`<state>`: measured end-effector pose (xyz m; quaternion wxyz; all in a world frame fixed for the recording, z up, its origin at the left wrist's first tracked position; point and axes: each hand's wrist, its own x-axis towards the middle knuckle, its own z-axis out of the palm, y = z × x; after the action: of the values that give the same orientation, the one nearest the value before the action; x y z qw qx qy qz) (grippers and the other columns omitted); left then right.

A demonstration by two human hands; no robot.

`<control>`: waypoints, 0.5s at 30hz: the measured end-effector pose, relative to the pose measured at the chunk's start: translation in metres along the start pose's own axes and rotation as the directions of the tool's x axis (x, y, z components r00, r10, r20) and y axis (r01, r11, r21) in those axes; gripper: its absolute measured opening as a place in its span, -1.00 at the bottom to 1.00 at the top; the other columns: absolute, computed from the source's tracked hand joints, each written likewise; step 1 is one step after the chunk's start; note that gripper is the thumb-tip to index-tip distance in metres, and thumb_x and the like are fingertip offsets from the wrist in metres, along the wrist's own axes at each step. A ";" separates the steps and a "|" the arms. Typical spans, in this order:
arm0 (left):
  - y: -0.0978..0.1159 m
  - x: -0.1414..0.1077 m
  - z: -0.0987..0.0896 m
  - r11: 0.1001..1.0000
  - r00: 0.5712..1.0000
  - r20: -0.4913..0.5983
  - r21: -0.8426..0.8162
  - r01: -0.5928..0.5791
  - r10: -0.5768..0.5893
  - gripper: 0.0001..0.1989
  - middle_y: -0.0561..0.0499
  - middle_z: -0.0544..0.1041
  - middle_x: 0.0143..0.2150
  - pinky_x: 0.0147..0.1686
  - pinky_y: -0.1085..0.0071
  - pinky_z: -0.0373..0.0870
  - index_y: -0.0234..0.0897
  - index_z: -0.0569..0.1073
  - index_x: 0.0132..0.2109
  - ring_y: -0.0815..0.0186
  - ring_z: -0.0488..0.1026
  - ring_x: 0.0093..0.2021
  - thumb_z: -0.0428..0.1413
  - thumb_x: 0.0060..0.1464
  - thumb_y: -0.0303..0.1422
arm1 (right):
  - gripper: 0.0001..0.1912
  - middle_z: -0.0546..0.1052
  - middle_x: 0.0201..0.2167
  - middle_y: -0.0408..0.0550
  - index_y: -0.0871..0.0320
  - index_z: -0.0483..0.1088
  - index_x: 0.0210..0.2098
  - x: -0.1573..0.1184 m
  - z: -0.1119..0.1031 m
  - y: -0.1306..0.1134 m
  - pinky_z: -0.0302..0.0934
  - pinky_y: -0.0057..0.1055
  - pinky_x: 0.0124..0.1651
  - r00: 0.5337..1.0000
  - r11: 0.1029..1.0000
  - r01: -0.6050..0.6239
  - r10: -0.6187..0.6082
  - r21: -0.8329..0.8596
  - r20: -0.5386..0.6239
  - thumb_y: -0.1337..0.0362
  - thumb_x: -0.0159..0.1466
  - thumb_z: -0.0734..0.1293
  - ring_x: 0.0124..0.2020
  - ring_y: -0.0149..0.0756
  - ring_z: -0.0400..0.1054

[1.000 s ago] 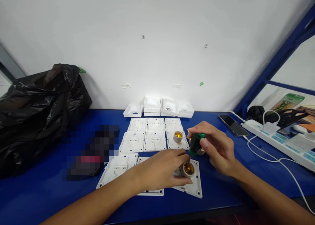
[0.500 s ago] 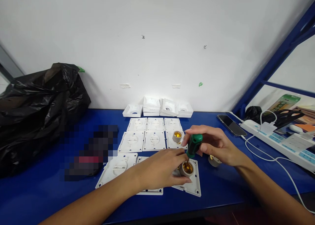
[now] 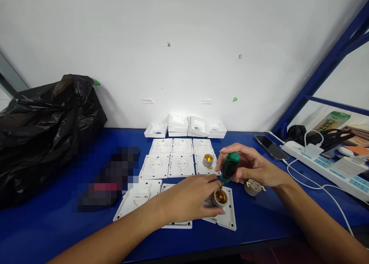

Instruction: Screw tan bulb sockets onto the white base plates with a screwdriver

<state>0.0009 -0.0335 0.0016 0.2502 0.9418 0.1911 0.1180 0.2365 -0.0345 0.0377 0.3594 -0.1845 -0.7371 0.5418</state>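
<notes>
Barely altered at the centre: a gold-lined socket (image 3: 221, 198), upright on a white plate (image 3: 230, 219), with the tip of a green-handled screwdriver (image 3: 230, 168) down inside, much as a second ago. Changed just above that socket: the hold of the right hand (image 3: 253, 166), wrapped loosely around the handle, with the thumb now lower than before, suggesting a regrip in the middle of turning rather than finished work. Unchanged at the socket's left side: the left hand (image 3: 196, 196), pinched narrow around it, apparently for steadying. Farther right of the socket than a second ago, and far less covered by the right hand: a loose socket (image 3: 252, 188), with gold tabs in view. Behind the held socket, slightly leftward: a second socket (image 3: 208, 160), unmoved on its own plate. Farther back from the landmark: flat plates (image 3: 155, 165) in rows, then white covers (image 3: 178, 121), all as before. Well to its right: a phone (image 3: 271, 147) and a power strip (image 3: 323, 162).
</notes>
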 end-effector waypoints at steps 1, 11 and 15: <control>0.000 0.000 0.000 1.000 1.000 -0.004 0.004 -0.004 0.004 -0.66 -0.07 0.54 -0.05 -0.19 0.35 0.40 -0.23 0.46 0.03 0.11 0.54 -0.09 0.24 0.25 -0.12 | -0.54 0.61 -0.04 -0.06 -0.15 0.39 0.20 0.000 -0.001 0.001 0.34 -0.65 -0.43 1.000 0.999 -0.007 0.006 0.031 0.017 0.32 0.35 0.44 -0.42 -0.56 0.40; 0.001 0.001 -0.001 1.000 1.000 0.005 0.018 0.006 -0.006 -0.70 -0.03 0.52 -0.14 -0.30 0.39 0.34 -0.26 0.44 -0.16 0.20 0.51 -0.22 0.25 0.24 -0.12 | -0.58 0.58 -0.16 -0.10 -0.08 0.43 0.08 0.007 0.000 0.013 0.23 -0.64 -0.48 0.999 0.984 -0.008 0.014 0.178 -0.034 0.31 0.27 0.51 -0.46 -0.55 0.34; 0.000 0.000 0.000 0.999 1.000 0.005 0.029 0.014 -0.015 -0.68 -0.03 0.53 -0.12 -0.26 0.36 0.36 -0.26 0.45 -0.07 0.17 0.52 -0.18 0.25 0.24 -0.11 | -0.58 0.56 -0.20 -0.14 -0.04 0.46 -0.02 0.007 0.002 0.010 0.34 -0.56 -0.31 0.998 0.982 0.054 -0.049 0.178 -0.036 0.38 0.19 0.57 -0.27 -0.44 0.43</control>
<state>0.0010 -0.0332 0.0015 0.2379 0.9442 0.1990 0.1108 0.2292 -0.0276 0.0303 0.3998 -0.1407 -0.6842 0.5935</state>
